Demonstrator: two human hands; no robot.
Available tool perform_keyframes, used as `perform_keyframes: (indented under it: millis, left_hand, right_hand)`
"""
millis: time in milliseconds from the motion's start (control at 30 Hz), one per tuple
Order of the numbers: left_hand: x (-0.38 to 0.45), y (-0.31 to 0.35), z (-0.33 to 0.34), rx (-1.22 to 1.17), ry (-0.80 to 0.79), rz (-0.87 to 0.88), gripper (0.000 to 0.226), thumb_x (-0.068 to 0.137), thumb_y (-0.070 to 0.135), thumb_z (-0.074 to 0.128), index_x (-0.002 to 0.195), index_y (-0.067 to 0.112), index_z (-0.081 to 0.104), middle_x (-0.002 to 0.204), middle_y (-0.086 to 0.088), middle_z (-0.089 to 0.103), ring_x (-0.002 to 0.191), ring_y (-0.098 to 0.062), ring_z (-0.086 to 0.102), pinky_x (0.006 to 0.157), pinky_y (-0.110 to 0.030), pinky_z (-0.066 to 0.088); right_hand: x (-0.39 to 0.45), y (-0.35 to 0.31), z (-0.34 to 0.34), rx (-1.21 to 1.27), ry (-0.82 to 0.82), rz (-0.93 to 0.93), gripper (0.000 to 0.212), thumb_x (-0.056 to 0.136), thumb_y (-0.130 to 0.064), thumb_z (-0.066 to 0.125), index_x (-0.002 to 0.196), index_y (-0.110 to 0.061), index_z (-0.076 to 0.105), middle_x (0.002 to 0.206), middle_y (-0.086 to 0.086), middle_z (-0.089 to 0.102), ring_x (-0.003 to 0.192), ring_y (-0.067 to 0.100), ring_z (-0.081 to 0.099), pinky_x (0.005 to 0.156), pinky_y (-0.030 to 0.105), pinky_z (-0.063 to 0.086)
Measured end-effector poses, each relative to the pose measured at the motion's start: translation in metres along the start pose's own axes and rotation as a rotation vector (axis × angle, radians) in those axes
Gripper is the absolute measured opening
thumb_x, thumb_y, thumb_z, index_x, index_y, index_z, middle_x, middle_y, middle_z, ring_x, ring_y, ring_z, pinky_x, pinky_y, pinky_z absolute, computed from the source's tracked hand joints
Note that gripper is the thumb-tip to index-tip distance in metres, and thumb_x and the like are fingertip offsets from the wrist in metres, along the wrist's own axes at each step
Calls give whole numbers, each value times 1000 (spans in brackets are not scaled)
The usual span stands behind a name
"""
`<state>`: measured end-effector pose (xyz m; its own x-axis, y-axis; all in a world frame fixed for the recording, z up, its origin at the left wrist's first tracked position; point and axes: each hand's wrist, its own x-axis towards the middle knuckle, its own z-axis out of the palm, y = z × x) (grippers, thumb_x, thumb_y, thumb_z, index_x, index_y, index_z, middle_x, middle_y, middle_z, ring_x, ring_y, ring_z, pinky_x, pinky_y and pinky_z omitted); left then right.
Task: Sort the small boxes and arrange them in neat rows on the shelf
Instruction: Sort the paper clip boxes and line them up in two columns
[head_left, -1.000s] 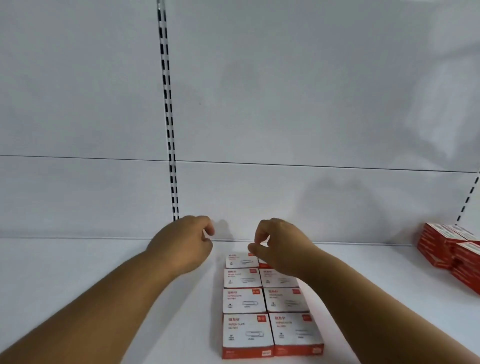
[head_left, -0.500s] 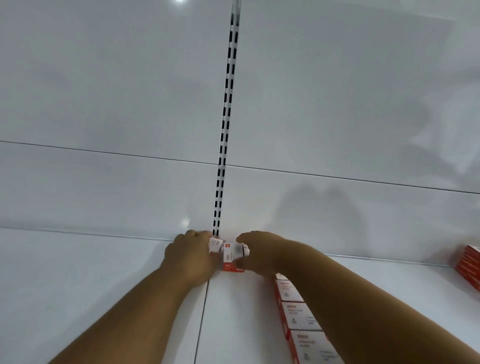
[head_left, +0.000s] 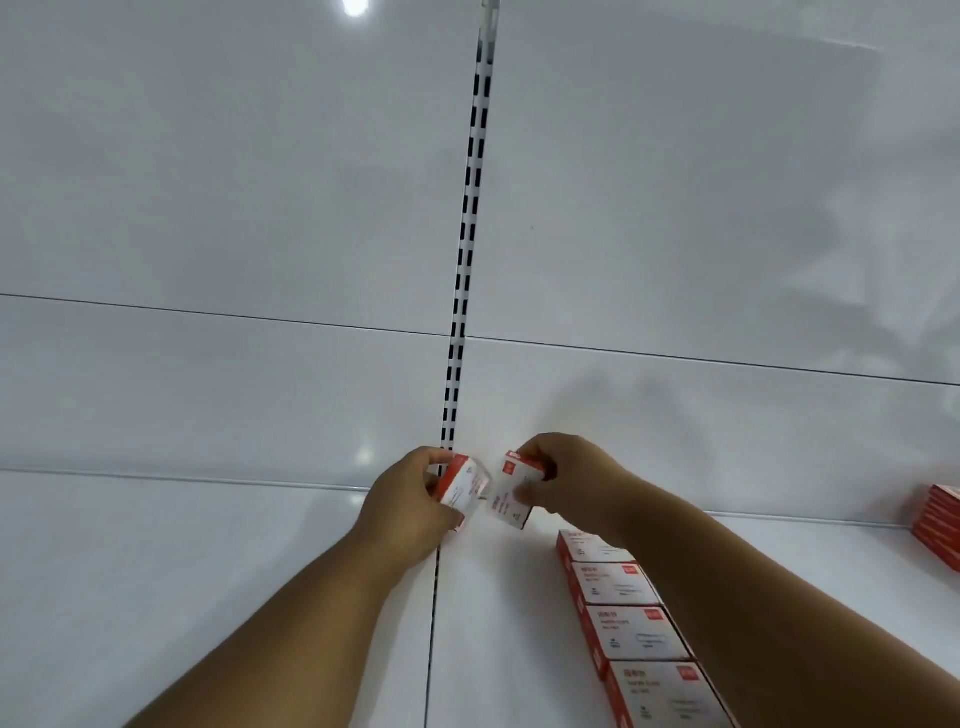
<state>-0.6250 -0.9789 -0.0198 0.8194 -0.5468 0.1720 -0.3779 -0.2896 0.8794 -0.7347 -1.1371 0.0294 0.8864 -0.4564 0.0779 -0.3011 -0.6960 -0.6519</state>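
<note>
A row of small red-and-white boxes (head_left: 631, 613) is laid flat on the white shelf (head_left: 208, 597), running from the near edge back toward the slotted upright (head_left: 467, 234), to its right. Beyond the row's far end, two more boxes are held clear of the shelf, just before the upright's foot. One box (head_left: 462, 486) is gripped by the left hand (head_left: 410, 509), fingers curled round it; the other box (head_left: 511, 493) is pinched in the right hand (head_left: 566, 480), tilted on edge. The two boxes are nearly touching. They are judged light, stiff cardboard with smooth printed faces, likely slippery; best taken across opposite side walls, not the lid flap. A red stack (head_left: 937, 525) is seen far right of the upright, against the back panel (head_left: 675, 260).
</note>
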Motion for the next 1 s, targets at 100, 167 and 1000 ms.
perform_keyframes:
  millis: [100, 167, 1000]
  left_hand:
    - [-1, 6, 4, -206, 8, -12, 57, 80, -6, 70, 120, 34, 60, 110, 1, 67, 96, -13, 65, 81, -36, 60]
    - [-4, 13, 8, -308, 10, -14, 58, 82, -8, 66, 122, 34, 58, 110, -2, 66, 96, -16, 65, 81, -40, 61]
    - [-1, 57, 96, -501, 29, -165, 30, 92, -4, 60, 102, 21, 73, 100, -6, 76, 97, -23, 71, 73, -31, 58]
  right_hand:
    - [-9, 15, -17, 165, 93, 35, 16, 86, -11, 71, 96, -22, 66, 87, -3, 73, 72, 16, 63, 67, 28, 55]
    - [-16, 27, -30, 301, 151, 61, 18, 86, -8, 71, 97, -22, 68, 90, 1, 74, 84, 21, 69, 76, 33, 58]
    - [-20, 133, -85, 781, 62, 89, 33, 91, 4, 59, 114, -18, 63, 99, 11, 73, 97, 33, 68, 87, 46, 58]
